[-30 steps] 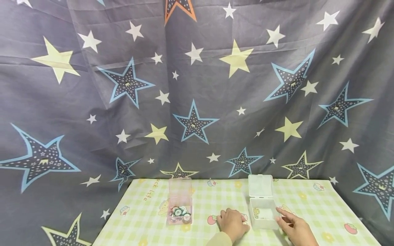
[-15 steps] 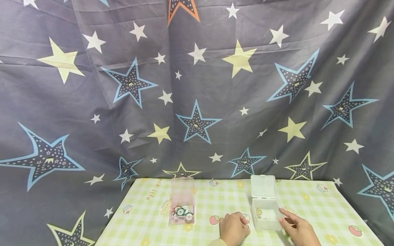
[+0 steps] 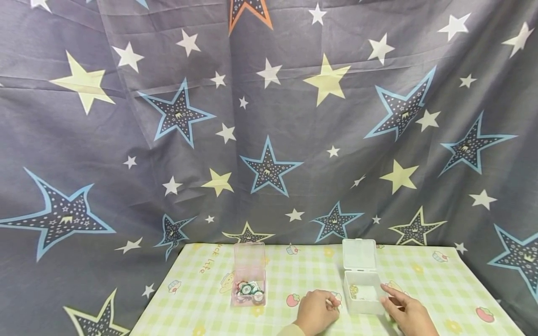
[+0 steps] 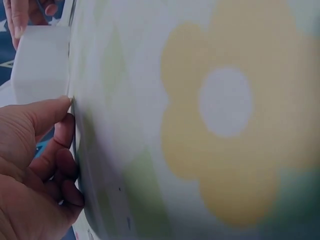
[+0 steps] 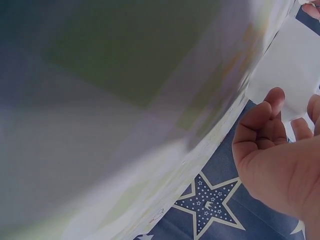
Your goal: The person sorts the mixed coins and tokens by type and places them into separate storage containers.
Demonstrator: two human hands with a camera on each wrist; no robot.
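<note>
A white lidded box [image 3: 364, 298] stands on the cloth with its lid raised; small yellowish pieces [image 3: 353, 291] lie at its inner left. My right hand [image 3: 405, 313] is at the box's right wall, thumb and fingers loosely bent, fingertips at the side. Left of the box, my left hand [image 3: 317, 310] is low over the cloth with curled fingers. In the left wrist view its thumb and fingertips [image 4: 64, 102] come close together at the cloth; whether a tiny thing is between them is unclear. A pink see-through box [image 3: 248, 301] holds several round button-like pieces [image 3: 248, 288] in green, white and red.
A green-and-white checked tablecloth [image 3: 201, 298] with printed fruit, cupcakes and flowers covers the table. Behind it hangs a dark grey curtain [image 3: 294, 130] with stars. The pink box's raised lid [image 3: 250, 255] leans back near the table's far edge.
My left hand has turned and shifted slightly, its fingers lifting and curling more beside the white box. My right hand stays at the box's right wall. The head view has shifted a little.
</note>
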